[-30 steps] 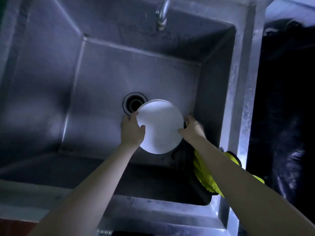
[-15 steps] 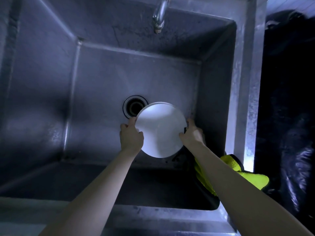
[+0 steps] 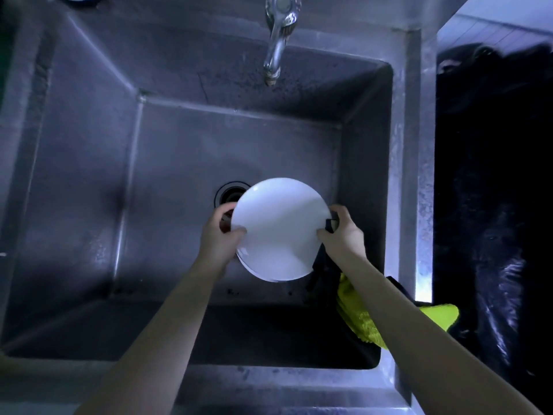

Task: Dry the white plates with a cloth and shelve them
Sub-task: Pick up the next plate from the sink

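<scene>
round white plate (image 3: 278, 232) face turned up over sink (image 3: 179, 163), left hand (image 3: 217, 238) grip closed on its 9 o'clock rim, right hand (image 3: 344, 235) pinching 3 o'clock rim with cloth (image 3: 359, 322)

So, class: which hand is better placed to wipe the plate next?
Right. The right hand holds the cloth at the rim of the white plate; the left hand grips only the opposite rim.

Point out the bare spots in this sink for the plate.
The sink floor is bare left of the drain, out to the left wall, and behind it, up to the back wall below the tap. Front right is crowded: left hand, right hand, white plate and yellow cloth.
</scene>
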A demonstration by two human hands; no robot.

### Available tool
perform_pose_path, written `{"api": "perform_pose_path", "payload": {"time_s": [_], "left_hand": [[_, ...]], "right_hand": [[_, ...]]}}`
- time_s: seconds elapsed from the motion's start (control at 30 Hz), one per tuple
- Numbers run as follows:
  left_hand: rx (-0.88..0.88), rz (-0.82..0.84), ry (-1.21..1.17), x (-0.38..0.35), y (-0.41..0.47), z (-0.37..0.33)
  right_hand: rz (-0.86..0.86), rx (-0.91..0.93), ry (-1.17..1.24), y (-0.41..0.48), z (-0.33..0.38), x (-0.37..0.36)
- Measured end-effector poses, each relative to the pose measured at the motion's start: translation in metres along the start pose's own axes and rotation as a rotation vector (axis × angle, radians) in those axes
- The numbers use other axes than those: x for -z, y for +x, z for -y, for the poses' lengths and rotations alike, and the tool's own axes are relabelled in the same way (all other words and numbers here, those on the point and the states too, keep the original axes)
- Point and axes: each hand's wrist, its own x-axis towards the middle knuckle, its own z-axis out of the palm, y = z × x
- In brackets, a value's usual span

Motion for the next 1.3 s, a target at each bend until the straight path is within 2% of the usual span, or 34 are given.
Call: {"api": "perform_pose_path", "payload": {"time_s": [0.27, 0.53, 0.6, 0.77, 1.03, 1.1, 1.17, 1.2, 1.23, 1.3], "left_hand": [[-0.178, 0.182, -0.323, 0.011, -0.042, -0.062], [-0.367, -0.014, -0.411, -0.01, -0.111, -0.117], [-0.382, -0.066, -0.42, -0.013, -0.128, -0.127], [-0.409, -0.139, -0.499, -0.011, -0.162, -0.149], [-0.522, -0.143, -0.438, -0.022, -0.196, -0.177], [-0.551, -0.134, -0.429, -0.028, -0.203, -0.185], [-0.584, -0.122, -0.434, -0.031, -0.211, -0.193], [-0.592, -0.115, -0.439, -0.031, -0.213, -0.195], [-0.592, -0.115, -0.437, -0.031, -0.214, -0.197], [-0.603, -0.126, -0.439, -0.03, -0.216, -0.201]], "right_hand": [[-0.111, 0.104, 0.19, -0.031, 0.054, 0.056], [-0.113, 0.302, 0.222, -0.083, 0.093, 0.122], [-0.144, 0.328, 0.192, -0.095, 0.096, 0.141], [-0.357, 0.487, 0.131, -0.125, 0.114, 0.201], [-0.385, 1.07, -0.163, -0.171, 0.185, 0.254], [-0.508, 1.164, -0.33, -0.175, 0.191, 0.256], [-0.695, 1.132, -0.54, -0.179, 0.198, 0.259], [-0.726, 1.102, -0.577, -0.181, 0.202, 0.261], [-0.697, 1.084, -0.547, -0.182, 0.204, 0.262], [-0.524, 1.121, -0.378, -0.185, 0.208, 0.258]]}}
